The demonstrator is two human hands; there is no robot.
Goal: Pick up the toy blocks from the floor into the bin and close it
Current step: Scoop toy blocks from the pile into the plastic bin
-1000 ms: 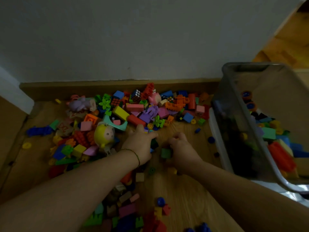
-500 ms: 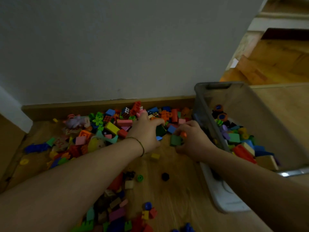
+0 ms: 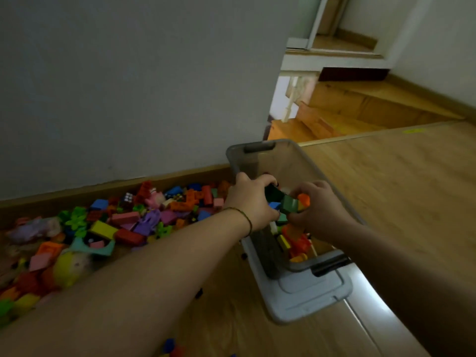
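Note:
Both hands hover together over the open grey bin (image 3: 260, 148), cupping a handful of toy blocks (image 3: 288, 203): dark green, blue and orange pieces show between the fingers. My left hand (image 3: 251, 202) closes around the dark green and blue ones. My right hand (image 3: 318, 210) grips the green and orange ones. Inside the bin lie several blocks (image 3: 296, 243), orange, yellow and red. A large pile of coloured blocks (image 3: 144, 215) remains on the wooden floor to the left, along the baseboard.
The bin's grey lid (image 3: 306, 297) lies on the floor under the bin's near end. A yellow round toy (image 3: 68, 269) and a purple figure (image 3: 33, 228) lie in the pile. The white wall stands behind. Wooden steps (image 3: 334, 117) rise beyond the bin; bare floor spreads right.
Both hands lifted from the floor pile with blocks in them and moved right, over the bin. The view swung right and up.

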